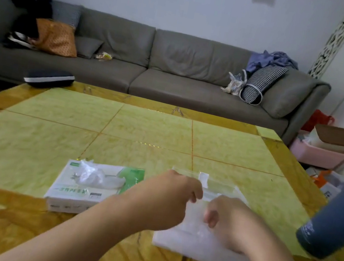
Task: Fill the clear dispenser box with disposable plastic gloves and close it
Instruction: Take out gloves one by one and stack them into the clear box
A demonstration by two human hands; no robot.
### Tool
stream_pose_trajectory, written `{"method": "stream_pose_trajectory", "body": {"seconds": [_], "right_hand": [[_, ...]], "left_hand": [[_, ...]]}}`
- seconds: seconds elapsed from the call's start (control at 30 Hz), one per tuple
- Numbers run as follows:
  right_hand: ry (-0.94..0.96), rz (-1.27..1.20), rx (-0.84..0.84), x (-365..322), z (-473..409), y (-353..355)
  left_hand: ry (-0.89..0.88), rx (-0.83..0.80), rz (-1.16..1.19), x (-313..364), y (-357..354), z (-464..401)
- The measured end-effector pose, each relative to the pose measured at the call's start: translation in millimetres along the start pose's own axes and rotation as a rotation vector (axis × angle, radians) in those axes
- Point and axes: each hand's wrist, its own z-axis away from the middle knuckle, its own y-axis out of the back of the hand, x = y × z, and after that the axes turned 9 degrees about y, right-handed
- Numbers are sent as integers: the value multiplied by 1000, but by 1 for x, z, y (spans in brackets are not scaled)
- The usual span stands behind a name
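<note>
- The left hand reaches across from the left with its fingers curled, the tips pinching at the clear plastic over the top of the dispenser box; what exactly sits between the fingertips is blurred.
- The right hand rests on the right part of the same box, fingers curled down into the crumpled clear gloves heaped inside it.
- The two hands are close together, nearly touching, both above the box.
- The dispenser box lies near the front edge of the tabletop, right of the middle, directly under the hands; its clear lid stands open behind them, tilted toward the far edge.
- Just left of the left hand lies a white and green glove carton, flat on the tabletop, with a tuft of clear plastic sticking out of its top opening.
- A blue-grey bottle stands near the right edge, well apart from the box.
- The tabletop is glossy, with yellow-green panels framed by an amber marbled border.
- Behind it runs a long grey sofa carrying an orange bag, dark clothing and a checked cushion; a pink bin sits on the floor at right, against a pale wall.
</note>
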Motion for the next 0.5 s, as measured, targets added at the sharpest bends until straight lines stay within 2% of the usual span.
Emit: {"method": "stream_pose_trajectory", "body": {"seconds": [0.1,0.17,0.2,0.33,0.4,0.5], "right_hand": [[54,21,258,-10,4,3],[88,-30,357,-21,7,3],[100,-54,386,-27,7,3],[210,-72,524,-48,7,-3],[369,-31,541,-69,10,-6],[595,60,421,-104,10,-16]], "left_hand": [[52,330,101,-35,19,17],[139,455,82,-67,29,28],[204,442,47,-85,32,33],[466,212,-172,-123,35,48],[491,224,-160,-128,32,49],[506,272,-31,-130,30,46]]}}
